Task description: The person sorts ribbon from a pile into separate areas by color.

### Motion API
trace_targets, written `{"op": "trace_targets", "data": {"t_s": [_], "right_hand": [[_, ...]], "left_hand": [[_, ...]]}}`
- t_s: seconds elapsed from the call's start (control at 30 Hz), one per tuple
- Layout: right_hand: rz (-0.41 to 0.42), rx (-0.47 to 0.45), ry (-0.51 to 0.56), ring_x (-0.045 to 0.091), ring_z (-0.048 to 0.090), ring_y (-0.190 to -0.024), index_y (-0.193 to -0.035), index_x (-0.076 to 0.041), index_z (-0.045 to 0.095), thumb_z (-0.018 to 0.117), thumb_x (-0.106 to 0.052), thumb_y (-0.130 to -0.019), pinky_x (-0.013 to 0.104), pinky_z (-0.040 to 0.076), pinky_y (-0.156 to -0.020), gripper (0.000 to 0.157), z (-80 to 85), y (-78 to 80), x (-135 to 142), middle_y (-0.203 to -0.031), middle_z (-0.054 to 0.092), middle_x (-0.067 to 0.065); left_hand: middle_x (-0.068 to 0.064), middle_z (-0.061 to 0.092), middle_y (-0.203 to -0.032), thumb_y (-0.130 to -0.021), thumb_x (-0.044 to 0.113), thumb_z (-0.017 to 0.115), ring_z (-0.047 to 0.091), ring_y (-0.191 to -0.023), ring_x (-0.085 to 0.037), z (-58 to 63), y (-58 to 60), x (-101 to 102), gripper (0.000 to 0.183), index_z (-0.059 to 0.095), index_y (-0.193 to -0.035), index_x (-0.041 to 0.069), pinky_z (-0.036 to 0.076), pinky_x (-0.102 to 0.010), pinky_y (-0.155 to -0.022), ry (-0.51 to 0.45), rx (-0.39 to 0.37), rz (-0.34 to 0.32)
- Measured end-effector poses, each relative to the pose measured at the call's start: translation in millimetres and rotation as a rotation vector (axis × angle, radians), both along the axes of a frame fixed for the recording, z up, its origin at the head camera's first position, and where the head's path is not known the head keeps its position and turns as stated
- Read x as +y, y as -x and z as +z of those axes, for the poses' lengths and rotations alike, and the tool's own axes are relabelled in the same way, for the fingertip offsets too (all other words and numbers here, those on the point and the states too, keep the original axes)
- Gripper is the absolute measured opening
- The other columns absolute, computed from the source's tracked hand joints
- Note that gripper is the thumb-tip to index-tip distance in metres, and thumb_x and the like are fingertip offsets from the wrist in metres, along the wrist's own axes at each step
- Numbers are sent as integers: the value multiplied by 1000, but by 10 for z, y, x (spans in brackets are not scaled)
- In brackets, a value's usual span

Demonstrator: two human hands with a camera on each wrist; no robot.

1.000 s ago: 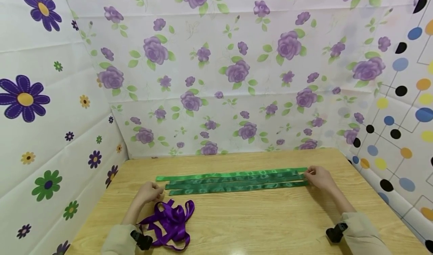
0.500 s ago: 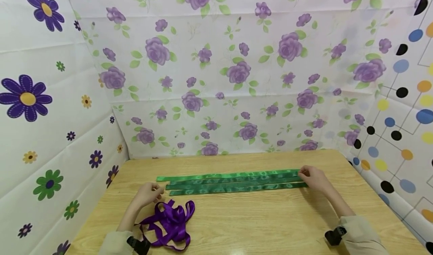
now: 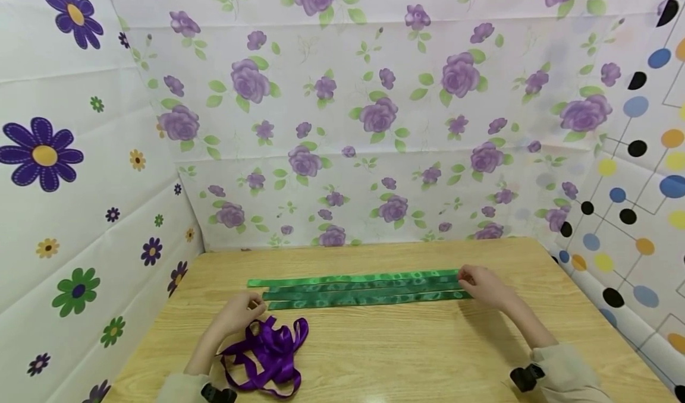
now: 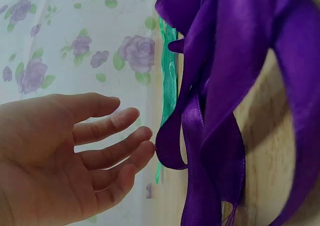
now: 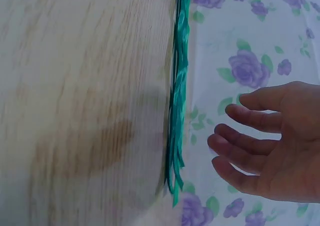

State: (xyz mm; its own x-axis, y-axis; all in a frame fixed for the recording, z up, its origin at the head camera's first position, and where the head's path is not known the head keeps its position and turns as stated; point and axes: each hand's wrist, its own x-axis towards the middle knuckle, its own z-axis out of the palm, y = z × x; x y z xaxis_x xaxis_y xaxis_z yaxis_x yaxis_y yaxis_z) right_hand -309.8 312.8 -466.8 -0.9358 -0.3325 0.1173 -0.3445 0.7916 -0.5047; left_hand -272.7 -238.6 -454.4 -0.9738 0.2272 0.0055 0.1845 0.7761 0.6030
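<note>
Several green satin ribbons (image 3: 364, 299) lie side by side across the table, the farthest one a brighter green. My left hand (image 3: 239, 312) hovers at their left ends with fingers loosely bent; in the left wrist view these fingers hold nothing. Over the right ends is my right hand (image 3: 484, 285), which hides them in the head view. The right wrist view shows its relaxed fingers apart from the green ribbons (image 5: 178, 85). A tangled purple satin ribbon (image 3: 275, 352) lies in a loose heap just in front of my left hand.
The wooden table (image 3: 385, 355) carries the ribbons. A cloth with purple roses (image 3: 374, 171) hangs behind it, with a daisy-print cloth (image 3: 128, 213) on the left and a dotted cloth (image 3: 637, 171) on the right. Black wrist cameras (image 3: 527, 378) sit on both sleeves.
My right hand has moved left along the right ends of the green ribbons. My left hand has shifted slightly right, closer to their left ends. The purple ribbon stays put.
</note>
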Motion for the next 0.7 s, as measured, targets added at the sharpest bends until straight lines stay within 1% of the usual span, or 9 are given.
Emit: {"op": "trace_targets", "data": {"t_s": [0.07,0.17,0.23,0.3,0.4,0.47,0.53,0.63,0.7], "right_hand": [[33,2,-34,31,65,-93,-109,5,61,55,-7,-96,43,54,-77,19,13,3,-43,-100,67,16],[52,-1,-71,37,64,-100,-112,6,60,57,-7,-95,46,53,-81,22,28,-7,-120,-106,66,19],[61,0,-103,37,63,-101,-114,6,60,58,-8,-95,46,53,-82,24,39,-25,-171,-109,66,20],[67,-8,-116,37,63,-102,-116,5,60,58,-9,-95,45,53,-81,25,54,-54,-229,-112,64,20],[85,1,-148,35,63,-100,-116,3,60,60,-10,-94,42,54,-78,25,81,-93,-318,-114,63,20],[94,4,-166,34,63,-98,-116,2,61,61,-11,-94,41,54,-74,25,105,-120,-387,-115,62,21],[104,19,-194,33,63,-98,-115,0,61,62,-11,-93,41,54,-75,25,112,-135,-453,-115,62,21],[113,49,-240,30,64,-95,-113,-3,63,63,-13,-92,39,54,-72,23,114,-153,-544,-112,63,18],[118,80,-269,27,64,-91,-111,-5,64,64,-13,-92,36,53,-69,20,109,-166,-592,-108,64,14]], "left_hand": [[-10,68,-91,-95,10,58,63,-80,-20,-2,-15,18,14,67,-98,0,50,-31,-63,17,12,-8],[-10,68,-91,-95,8,59,63,-79,-19,3,-50,40,13,66,-100,-1,51,-32,-64,24,22,-29],[-11,67,-91,-95,8,59,63,-75,-19,13,-80,56,14,65,-102,-2,50,-31,-62,9,15,-37],[-13,67,-93,-95,9,58,63,-71,-19,23,-112,80,16,63,-105,-3,50,-31,-60,-8,-6,-26],[-15,66,-96,-95,10,59,62,-68,-18,47,-149,129,18,62,-107,-3,49,-32,-59,-9,-13,-12],[-15,66,-97,-94,11,61,63,-72,-19,56,-164,163,17,63,-105,-1,50,-33,-61,27,6,-6],[-13,66,-97,-93,11,63,63,-79,-21,60,-175,191,15,64,-103,1,52,-36,-67,67,31,-16],[-11,67,-98,-92,12,64,64,-89,-25,63,-186,220,14,65,-102,2,52,-42,-74,83,21,-36],[-10,66,-99,-93,13,63,63,-91,-25,63,-188,238,15,65,-103,2,52,-43,-76,74,3,-57]]}}
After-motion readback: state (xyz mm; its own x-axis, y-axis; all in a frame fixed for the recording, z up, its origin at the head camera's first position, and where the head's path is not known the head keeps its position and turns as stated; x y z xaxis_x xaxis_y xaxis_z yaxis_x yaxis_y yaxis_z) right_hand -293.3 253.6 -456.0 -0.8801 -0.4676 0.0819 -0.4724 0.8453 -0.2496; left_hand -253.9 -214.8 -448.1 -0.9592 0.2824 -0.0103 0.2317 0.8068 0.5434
